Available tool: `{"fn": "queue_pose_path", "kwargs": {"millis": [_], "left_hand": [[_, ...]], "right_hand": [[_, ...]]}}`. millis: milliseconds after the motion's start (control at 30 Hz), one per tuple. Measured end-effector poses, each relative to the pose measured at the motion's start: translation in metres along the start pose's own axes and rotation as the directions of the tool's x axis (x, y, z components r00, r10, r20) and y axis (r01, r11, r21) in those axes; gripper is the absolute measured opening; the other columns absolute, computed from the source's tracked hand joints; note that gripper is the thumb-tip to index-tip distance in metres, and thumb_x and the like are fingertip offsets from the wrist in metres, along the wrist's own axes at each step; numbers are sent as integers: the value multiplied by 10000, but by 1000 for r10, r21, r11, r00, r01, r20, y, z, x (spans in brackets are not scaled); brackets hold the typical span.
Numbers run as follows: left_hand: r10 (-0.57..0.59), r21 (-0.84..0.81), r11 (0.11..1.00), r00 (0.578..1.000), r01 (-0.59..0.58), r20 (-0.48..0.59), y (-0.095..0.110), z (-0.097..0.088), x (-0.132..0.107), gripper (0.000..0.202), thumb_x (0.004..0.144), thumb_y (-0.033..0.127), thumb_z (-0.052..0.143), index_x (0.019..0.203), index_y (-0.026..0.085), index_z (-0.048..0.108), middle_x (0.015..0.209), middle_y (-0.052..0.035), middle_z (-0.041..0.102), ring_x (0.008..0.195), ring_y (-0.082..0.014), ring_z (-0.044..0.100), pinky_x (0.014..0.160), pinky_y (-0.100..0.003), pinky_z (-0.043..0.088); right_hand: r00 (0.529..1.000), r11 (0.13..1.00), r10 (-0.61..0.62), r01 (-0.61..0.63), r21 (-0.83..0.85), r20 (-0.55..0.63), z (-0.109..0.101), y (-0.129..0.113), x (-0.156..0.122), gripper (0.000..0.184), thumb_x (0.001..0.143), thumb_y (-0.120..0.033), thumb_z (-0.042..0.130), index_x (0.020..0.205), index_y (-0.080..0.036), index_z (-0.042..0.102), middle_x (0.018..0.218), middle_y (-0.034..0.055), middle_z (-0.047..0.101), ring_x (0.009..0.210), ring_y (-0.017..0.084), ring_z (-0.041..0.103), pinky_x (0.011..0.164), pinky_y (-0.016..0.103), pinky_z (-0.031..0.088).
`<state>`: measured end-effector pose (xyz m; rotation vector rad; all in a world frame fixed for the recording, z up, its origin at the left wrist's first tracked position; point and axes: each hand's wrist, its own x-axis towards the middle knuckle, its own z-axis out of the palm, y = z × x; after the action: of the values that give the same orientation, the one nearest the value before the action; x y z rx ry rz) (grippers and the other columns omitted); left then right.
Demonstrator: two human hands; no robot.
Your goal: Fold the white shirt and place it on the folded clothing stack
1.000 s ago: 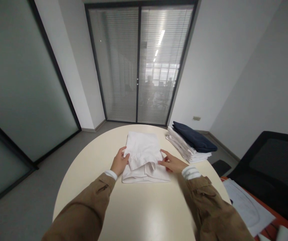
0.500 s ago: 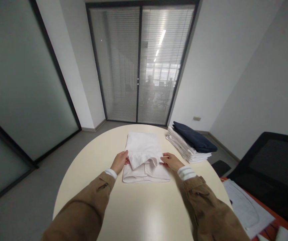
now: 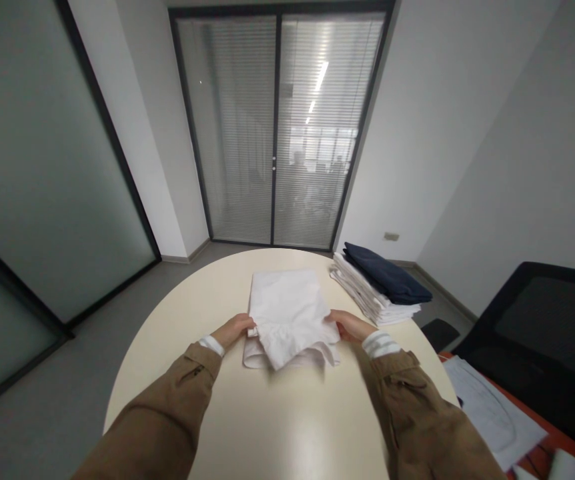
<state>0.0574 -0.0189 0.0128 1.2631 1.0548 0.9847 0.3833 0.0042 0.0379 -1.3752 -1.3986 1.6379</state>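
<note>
A partly folded white shirt (image 3: 287,297) lies near the far side of the round table. Its near flap hangs forward over the lower layer in loose, pointed folds. At the left edge, my left hand (image 3: 237,327) is closed with the cloth pinched between thumb and fingers. My right hand (image 3: 350,325) grips the opposite edge, its thumb on top and its other fingers partly hidden by the fabric.
A stack of folded white cloth (image 3: 357,293) with a folded navy garment (image 3: 387,273) on top stands at the table's (image 3: 167,360) right edge. To the right are a black mesh chair (image 3: 547,327) and a grey-white sheet (image 3: 492,407) on an orange-red surface.
Both hands have drawn the shirt's upper flap toward me. It covers most of the lower layer, which showed more before. My hands have moved slightly apart and nearer.
</note>
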Motion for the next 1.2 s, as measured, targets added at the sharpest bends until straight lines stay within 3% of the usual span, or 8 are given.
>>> {"fn": "queue_pose_path", "kwargs": {"millis": [200, 367, 567, 633, 733, 800, 967, 1200], "left_hand": [[76, 168, 983, 996, -69, -36, 7, 11, -6, 499, 780, 511, 675, 1079, 112, 695, 1108, -133, 737, 1111, -328, 641, 983, -418, 468], [41, 164, 986, 978, -7, -204, 4, 11, -4, 769, 704, 321, 754, 1376, 88, 463, 1145, -167, 719, 1035, -312, 689, 932, -434, 520], [116, 205, 971, 992, -123, 49, 6, 1, -4, 685, 671, 255, 689, 1318, 87, 538, 1323, -157, 634, 1237, -328, 574, 1070, -436, 433], [124, 307, 940, 987, -149, 100, 7, 0, -8, 818, 665, 262, 707, 1420, 81, 450, 1389, -172, 581, 1281, -330, 537, 1107, -436, 389], [91, 486, 870, 996, -78, -3, 9, 3, -17, 1069, 716, 318, 712, 1569, 60, 121, 1459, -224, 493, 1308, -333, 515, 1122, -446, 352], [95, 562, 824, 995, -71, -13, 9, 4, -21, 1093, 756, 358, 697, 1583, 78, 40, 1462, -226, 486, 1303, -327, 518, 1122, -440, 339], [61, 644, 745, 979, -175, 195, 11, -5, -25, 834, 709, 447, 764, 1467, 246, 480, 1310, -137, 604, 1176, -326, 583, 1072, -421, 383], [-80, 634, 764, 957, -121, 279, 18, -11, -31, 614, 524, 361, 878, 1122, 289, 760, 1172, -73, 587, 1111, -309, 585, 1061, -379, 390]], "right_hand": [[996, 981, -14, -4, 195, 90, 6, 2, -1, 340, 702, -317, 756, 990, -166, 654, 1045, 115, 746, 897, 232, 712, 880, 355, 554], [990, 986, -1, -23, 163, 141, 5, 3, -3, 415, 627, -267, 781, 1017, -178, 670, 1083, 109, 745, 951, 258, 713, 928, 387, 540], [936, 996, -86, 82, 26, 342, -2, 3, -4, 531, 586, -295, 808, 1084, -163, 679, 1138, 98, 733, 1084, 304, 669, 1037, 453, 466], [932, 990, -122, 138, -23, 342, -5, 6, 0, 578, 589, -304, 808, 1133, -170, 665, 1184, 95, 717, 1123, 311, 648, 1054, 464, 448], [952, 980, -160, 184, -71, 260, -8, 9, 5, 673, 606, -348, 814, 1222, -165, 613, 1263, 119, 673, 1186, 321, 607, 1070, 477, 429], [968, 972, -159, 188, -141, 194, -10, 10, 7, 758, 583, -360, 841, 1263, -158, 575, 1306, 138, 641, 1225, 330, 574, 1086, 488, 409], [966, 923, -185, 234, -307, 180, -16, 13, 8, 921, 544, -339, 881, 1350, -164, 470, 1412, 160, 539, 1293, 332, 502, 1138, 496, 345], [966, 889, -185, 243, -389, 182, -19, 11, 3, 1104, 532, -363, 896, 1459, -162, 332, 1455, 169, 468, 1363, 333, 416, 1183, 490, 266]]}}
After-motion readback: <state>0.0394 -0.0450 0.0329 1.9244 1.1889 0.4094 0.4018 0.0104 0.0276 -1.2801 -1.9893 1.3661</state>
